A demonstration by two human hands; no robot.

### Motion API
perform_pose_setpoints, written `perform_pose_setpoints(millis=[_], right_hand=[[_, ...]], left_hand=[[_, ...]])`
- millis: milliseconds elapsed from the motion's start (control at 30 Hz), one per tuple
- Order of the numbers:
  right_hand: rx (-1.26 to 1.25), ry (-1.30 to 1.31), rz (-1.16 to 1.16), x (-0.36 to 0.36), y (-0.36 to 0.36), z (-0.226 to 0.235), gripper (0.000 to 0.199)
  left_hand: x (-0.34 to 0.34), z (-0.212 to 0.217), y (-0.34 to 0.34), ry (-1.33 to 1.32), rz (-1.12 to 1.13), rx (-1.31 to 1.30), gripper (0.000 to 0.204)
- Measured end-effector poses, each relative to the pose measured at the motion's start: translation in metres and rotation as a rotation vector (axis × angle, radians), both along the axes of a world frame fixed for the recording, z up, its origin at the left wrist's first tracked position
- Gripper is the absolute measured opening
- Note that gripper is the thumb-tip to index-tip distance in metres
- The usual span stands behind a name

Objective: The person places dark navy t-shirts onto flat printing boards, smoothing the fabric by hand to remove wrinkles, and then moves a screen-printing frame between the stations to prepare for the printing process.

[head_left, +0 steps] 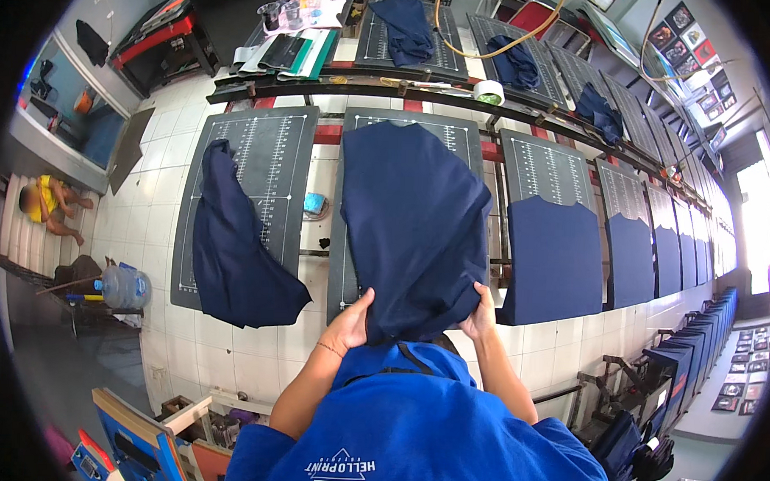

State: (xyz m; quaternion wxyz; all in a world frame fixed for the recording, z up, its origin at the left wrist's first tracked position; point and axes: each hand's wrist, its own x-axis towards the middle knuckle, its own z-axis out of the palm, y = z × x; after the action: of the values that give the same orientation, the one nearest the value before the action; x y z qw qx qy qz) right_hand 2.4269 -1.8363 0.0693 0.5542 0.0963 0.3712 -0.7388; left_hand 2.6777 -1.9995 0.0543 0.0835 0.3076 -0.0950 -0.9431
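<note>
A navy blue cloth panel (411, 216), cut like part of a shirt, lies rumpled over a dark ruled printing board (467, 135) in front of me. My left hand (352, 322) grips its near left edge, thumb on top and fingers hidden under the cloth. At the near right edge, my right hand (482, 313) holds it the same way. The near end of the panel is lifted off the board and bunched against my body. On the board to the left, another navy panel (236, 244) lies crumpled, its near end hanging past the edge.
Navy panels (552, 255) lie flat on several boards to the right. Behind runs a dark rail (365, 89) with a tape roll (489, 92), and more boards with crumpled cloth (401, 29). A water jug (122, 287) and a seated person in yellow (51, 199) are at left.
</note>
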Motion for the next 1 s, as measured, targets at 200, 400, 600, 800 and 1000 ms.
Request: perform_pose_setpoints(millis=[200, 400, 600, 800, 1000], right_hand=[[-0.285, -0.144, 0.184, -0.01, 0.061, -0.045, 0.069], [-0.667, 0.298, -0.132, -0.088, 0.035, 0.093, 0.047], [-0.086, 0.507, -0.286, -0.201, -0.113, 0.21, 0.017], [-0.344, 0.738, -0.421, -0.224, -0.131, 0.313, 0.015], [0.017, 0.886, -0.365, -0.128, -0.011, 0.29, 0.036]], left_hand=[[0.032, 0.036, -0.014, 0.076, 0.116, -0.165, 0.051], [0.035, 0.158, -0.091, 0.28, 0.42, -0.497, 0.046], [-0.088, 0.228, -0.233, 0.198, 0.457, -0.619, 0.028], [-0.094, 0.307, -0.287, 0.331, 0.67, -0.946, 0.018], [-0.005, 0.312, -0.132, -0.181, 0.75, -1.109, 0.057]])
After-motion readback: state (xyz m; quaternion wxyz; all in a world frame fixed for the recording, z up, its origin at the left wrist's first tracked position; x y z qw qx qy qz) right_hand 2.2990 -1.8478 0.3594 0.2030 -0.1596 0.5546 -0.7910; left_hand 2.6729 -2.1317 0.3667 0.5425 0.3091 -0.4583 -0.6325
